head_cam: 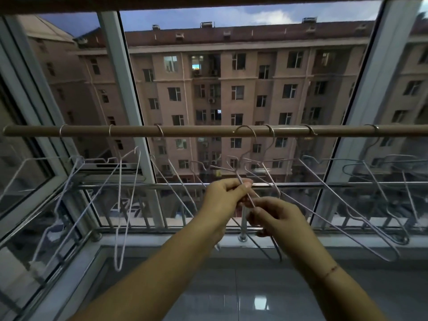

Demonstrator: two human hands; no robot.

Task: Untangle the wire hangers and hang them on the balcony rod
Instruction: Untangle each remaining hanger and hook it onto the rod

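A brown balcony rod (199, 131) runs across the window at mid height. Several pale wire hangers hang from it by their hooks, such as one on the left (120, 205) and one on the right (342, 205). Below the rod's middle, my left hand (222, 198) and my right hand (275, 216) both pinch the wires of a tangled hanger bundle (234, 169). The bundle's hooks point up toward the rod, and its lower loops (273, 251) hang beneath my right hand. How many hangers are in the bundle is unclear.
A metal railing (143, 186) with vertical bars runs behind the hangers along the sill. White window frames (122, 72) stand left and right. A glossy tiled floor (231, 295) lies below. An apartment block fills the view outside.
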